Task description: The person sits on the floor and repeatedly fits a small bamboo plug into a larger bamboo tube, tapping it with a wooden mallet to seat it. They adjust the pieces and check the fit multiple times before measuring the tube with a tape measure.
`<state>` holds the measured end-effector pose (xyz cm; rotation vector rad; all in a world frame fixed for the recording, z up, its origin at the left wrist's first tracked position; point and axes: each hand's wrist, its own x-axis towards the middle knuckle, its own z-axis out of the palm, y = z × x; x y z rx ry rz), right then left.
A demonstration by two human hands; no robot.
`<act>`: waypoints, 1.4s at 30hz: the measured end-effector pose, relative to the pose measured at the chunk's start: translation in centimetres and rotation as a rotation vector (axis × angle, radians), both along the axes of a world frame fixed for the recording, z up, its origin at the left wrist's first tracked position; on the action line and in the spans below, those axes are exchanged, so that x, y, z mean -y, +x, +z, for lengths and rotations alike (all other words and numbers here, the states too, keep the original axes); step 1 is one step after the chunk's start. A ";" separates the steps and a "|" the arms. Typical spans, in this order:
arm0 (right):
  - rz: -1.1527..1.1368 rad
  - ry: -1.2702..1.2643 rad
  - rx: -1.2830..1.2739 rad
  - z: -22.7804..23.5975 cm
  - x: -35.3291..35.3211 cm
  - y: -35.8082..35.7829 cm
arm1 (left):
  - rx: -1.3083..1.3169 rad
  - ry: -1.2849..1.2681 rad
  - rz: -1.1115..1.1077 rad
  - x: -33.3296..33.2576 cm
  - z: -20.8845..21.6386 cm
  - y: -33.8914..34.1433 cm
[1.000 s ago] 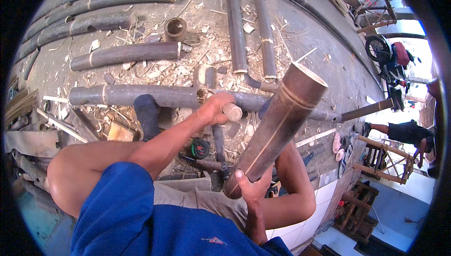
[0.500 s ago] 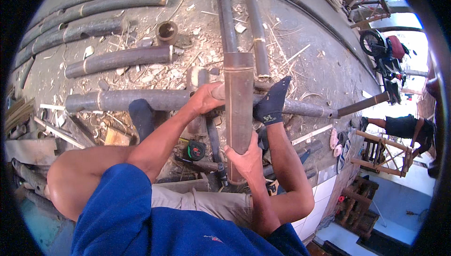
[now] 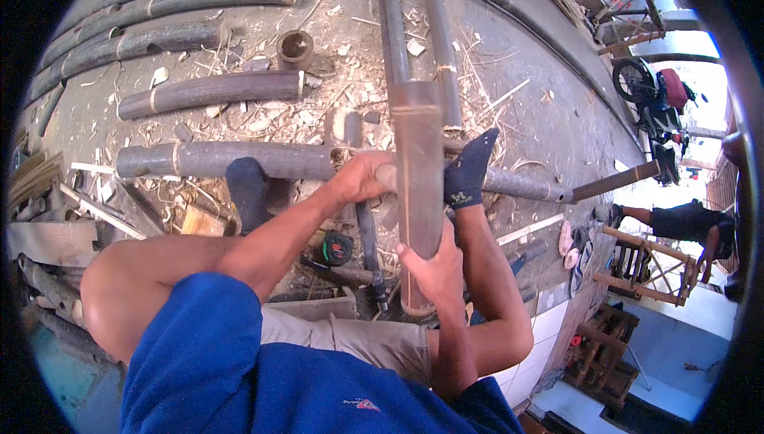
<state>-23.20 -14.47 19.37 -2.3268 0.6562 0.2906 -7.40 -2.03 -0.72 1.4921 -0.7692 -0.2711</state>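
A thick brown-black bamboo tube [image 3: 419, 171] stands almost lengthwise before me, its far end smeared by motion. My right hand [image 3: 436, 268] wraps round its near part, thumb on the left side. Closed round a short pale round piece [image 3: 387, 177] is my left hand [image 3: 362, 178]; the piece's end meets the left side of the tube, and the fingers hide most of it. Behind both hands a long dark bamboo pole [image 3: 255, 160] lies crosswise, near my socked feet. A second pole section [image 3: 521, 184] shows to the right of the tube.
Wood chips [image 3: 270, 120] litter the floor. A tape measure [image 3: 334, 249] and a dark hammer-like tool [image 3: 368, 255] lie by my legs. More bamboo poles [image 3: 215, 93] are at the far left, with a hollow bamboo ring [image 3: 295, 49]. Another person [image 3: 684, 219] and a motorbike [image 3: 652, 88] are at right.
The tube and both hands have shifted slightly right, and the tube's near end has swung a little right. The whole view has also drifted a bit. Both grips look the same.
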 end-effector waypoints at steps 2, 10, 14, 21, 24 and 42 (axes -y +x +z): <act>-0.073 0.057 0.108 -0.1 -0.1 -1.7 | 0.232 0.180 0.101 -0.2 0.4 -1.1; -0.176 0.129 0.177 -0.2 0.6 -4.8 | 0.268 0.040 0.182 0.2 2.1 -0.8; -0.146 0.153 0.265 -0.5 0.3 -5.4 | 0.227 0.024 0.211 -0.6 1.1 -0.8; -0.135 0.186 0.117 -2.9 -1.9 -3.8 | 0.192 0.067 0.162 -0.5 -0.1 -0.2; -0.191 0.238 0.180 -3.0 -1.8 -3.4 | 0.196 0.101 0.115 -0.5 0.2 0.1; -0.174 0.251 0.144 -1.5 -1.5 -6.7 | 0.380 0.189 -0.061 -1.4 0.7 -0.8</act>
